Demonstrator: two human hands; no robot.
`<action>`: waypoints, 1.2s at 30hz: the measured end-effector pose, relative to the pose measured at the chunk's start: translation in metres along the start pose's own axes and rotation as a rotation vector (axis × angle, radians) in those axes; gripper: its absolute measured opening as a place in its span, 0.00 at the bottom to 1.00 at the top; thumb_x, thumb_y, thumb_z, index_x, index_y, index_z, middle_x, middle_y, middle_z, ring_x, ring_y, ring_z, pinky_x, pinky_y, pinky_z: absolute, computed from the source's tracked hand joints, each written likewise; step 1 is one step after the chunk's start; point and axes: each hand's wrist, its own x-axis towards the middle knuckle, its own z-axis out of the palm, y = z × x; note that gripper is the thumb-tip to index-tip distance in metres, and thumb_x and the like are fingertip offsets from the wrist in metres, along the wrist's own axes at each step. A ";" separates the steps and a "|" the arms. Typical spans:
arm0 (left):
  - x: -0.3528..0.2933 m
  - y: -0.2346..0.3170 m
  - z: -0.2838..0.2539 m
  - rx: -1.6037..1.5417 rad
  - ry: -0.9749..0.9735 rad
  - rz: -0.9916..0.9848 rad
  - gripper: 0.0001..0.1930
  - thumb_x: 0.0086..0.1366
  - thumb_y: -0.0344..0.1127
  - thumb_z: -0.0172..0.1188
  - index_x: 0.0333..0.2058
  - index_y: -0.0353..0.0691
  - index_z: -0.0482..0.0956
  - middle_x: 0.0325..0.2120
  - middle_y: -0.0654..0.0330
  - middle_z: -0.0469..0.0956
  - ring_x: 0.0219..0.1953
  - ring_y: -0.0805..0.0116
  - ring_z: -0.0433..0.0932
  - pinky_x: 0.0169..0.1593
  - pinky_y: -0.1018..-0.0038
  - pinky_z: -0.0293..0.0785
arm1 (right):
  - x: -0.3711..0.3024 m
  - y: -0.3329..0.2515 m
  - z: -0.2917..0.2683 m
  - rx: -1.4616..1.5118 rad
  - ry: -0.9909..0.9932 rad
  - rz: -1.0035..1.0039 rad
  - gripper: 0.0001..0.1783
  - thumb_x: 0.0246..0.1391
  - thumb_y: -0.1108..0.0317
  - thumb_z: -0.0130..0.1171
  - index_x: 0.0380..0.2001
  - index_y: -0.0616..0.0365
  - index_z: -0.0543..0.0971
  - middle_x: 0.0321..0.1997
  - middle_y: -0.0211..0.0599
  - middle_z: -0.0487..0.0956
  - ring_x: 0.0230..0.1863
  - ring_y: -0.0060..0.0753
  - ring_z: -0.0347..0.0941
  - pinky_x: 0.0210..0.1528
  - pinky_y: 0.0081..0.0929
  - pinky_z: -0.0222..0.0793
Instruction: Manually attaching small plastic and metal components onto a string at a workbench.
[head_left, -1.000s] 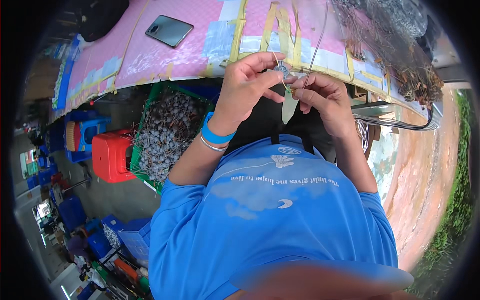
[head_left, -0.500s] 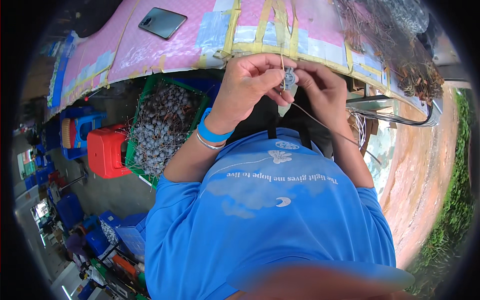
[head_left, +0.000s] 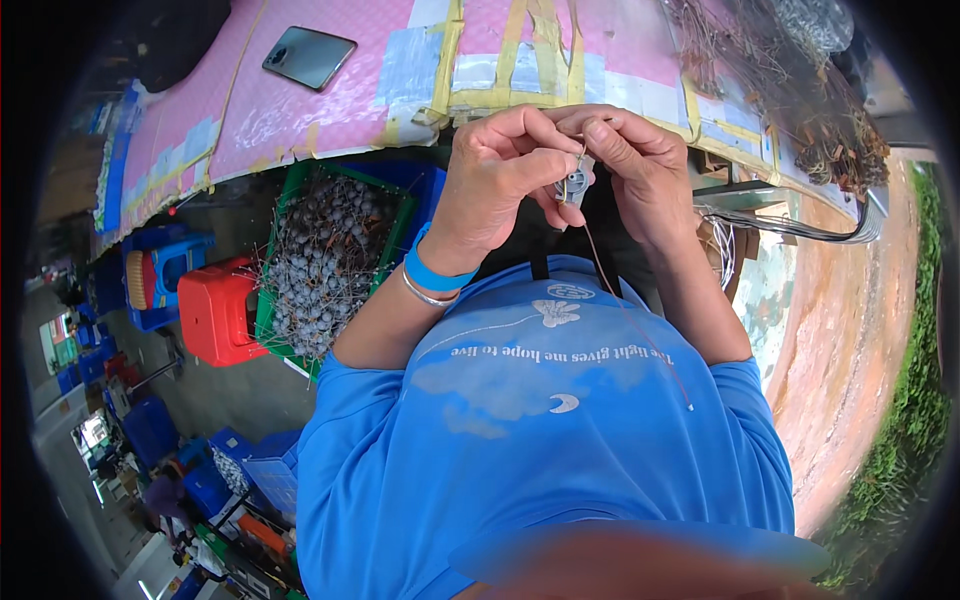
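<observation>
In front of my chest, at the edge of the pink-covered table (head_left: 290, 100), both hands meet around a small round grey plastic part (head_left: 574, 183). My left hand (head_left: 495, 180), below a blue wristband, is closed on that part between thumb and fingers. A thin brownish wire (head_left: 605, 268) runs from the part down across my shirt, ending in a small pale tip. Just above the part, my right hand (head_left: 640, 165) pinches a short stretch of wire between thumb and forefinger. The other fingers of the right hand are curled and partly hidden.
A dark phone (head_left: 310, 57) lies on the table. Left of me, a green crate (head_left: 405, 225) holds many grey round parts with wires, beside a red stool (head_left: 215, 312). Brown wires (head_left: 830, 140) are heaped at the table's right end, above a hanging bundle of grey cables (head_left: 800, 232).
The grey part has dropped slightly toward me and turned. My right thumb and forefinger have moved to the wire above it. The loose wire now hangs more steeply, down over the shirt.
</observation>
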 end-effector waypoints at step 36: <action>0.015 -0.008 -0.061 0.150 0.040 0.128 0.21 0.53 0.18 0.69 0.46 0.28 0.75 0.36 0.56 0.82 0.35 0.74 0.82 0.41 0.79 0.79 | 0.224 0.020 -0.135 -1.669 0.038 -0.333 0.17 0.48 0.74 0.55 0.42 0.52 0.83 0.36 0.45 0.83 0.37 0.53 0.79 0.44 0.42 0.76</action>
